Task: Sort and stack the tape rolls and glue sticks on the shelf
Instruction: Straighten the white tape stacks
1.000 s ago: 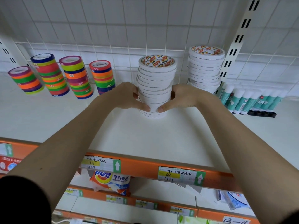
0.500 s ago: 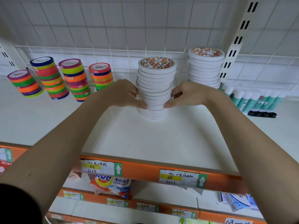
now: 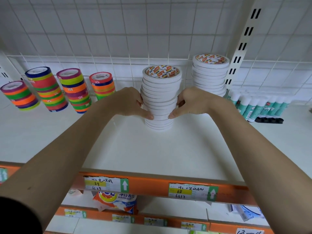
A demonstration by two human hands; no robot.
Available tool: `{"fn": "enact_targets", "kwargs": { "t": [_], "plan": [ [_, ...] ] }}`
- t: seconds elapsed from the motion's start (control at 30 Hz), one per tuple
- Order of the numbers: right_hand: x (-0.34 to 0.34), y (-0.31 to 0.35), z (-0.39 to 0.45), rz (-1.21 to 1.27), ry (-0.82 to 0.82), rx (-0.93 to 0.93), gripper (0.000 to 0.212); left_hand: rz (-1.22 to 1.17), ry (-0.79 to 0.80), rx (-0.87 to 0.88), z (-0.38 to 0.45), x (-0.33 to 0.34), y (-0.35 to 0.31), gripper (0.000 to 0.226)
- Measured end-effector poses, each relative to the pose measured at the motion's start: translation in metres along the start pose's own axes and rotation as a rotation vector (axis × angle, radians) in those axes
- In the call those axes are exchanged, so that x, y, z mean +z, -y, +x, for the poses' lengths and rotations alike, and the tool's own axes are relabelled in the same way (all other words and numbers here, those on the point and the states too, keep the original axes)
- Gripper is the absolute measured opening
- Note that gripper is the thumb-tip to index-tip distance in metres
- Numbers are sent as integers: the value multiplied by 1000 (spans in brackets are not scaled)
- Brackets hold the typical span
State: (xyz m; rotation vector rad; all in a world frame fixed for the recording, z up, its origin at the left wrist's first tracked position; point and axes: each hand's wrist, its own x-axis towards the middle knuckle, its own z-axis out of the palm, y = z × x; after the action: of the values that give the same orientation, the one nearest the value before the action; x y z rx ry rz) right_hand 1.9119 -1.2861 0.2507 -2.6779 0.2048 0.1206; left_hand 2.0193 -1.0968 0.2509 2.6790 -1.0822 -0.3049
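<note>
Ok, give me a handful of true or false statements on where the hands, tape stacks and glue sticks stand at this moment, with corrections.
1. Both hands grip the nearer white tape stack from its sides. True: left hand, right hand.
2. The held stack is perfectly straight. False: some rolls around the middle sit offset from those above and below.
3. Four coloured tape stacks stand to the left of the hands. True.
4. The glue sticks lie on the shelf's left end. False: they are at the right, past the second white tape stack.
5. The second white stack is being touched. False: no hand is on it.
</note>
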Motion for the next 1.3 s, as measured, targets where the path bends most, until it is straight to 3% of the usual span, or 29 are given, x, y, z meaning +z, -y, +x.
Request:
{"fn": "enact_targets", "kwargs": {
  "t": [0.13, 0.47, 0.97, 1.3],
  "plan": [
    [2, 1, 0, -22, 33, 25, 32, 15, -29, 21, -2, 2, 0, 70],
    [13, -2, 7, 27, 72, 33, 52, -66, -31, 55, 2, 14, 4, 74],
    [17, -4, 0, 48, -28, -11, 34, -91, -89, 50, 0, 26, 9, 77],
    [25, -14, 2, 53, -2, 20, 51, -112, -12, 32, -2, 20, 9, 70]
  ]
}}
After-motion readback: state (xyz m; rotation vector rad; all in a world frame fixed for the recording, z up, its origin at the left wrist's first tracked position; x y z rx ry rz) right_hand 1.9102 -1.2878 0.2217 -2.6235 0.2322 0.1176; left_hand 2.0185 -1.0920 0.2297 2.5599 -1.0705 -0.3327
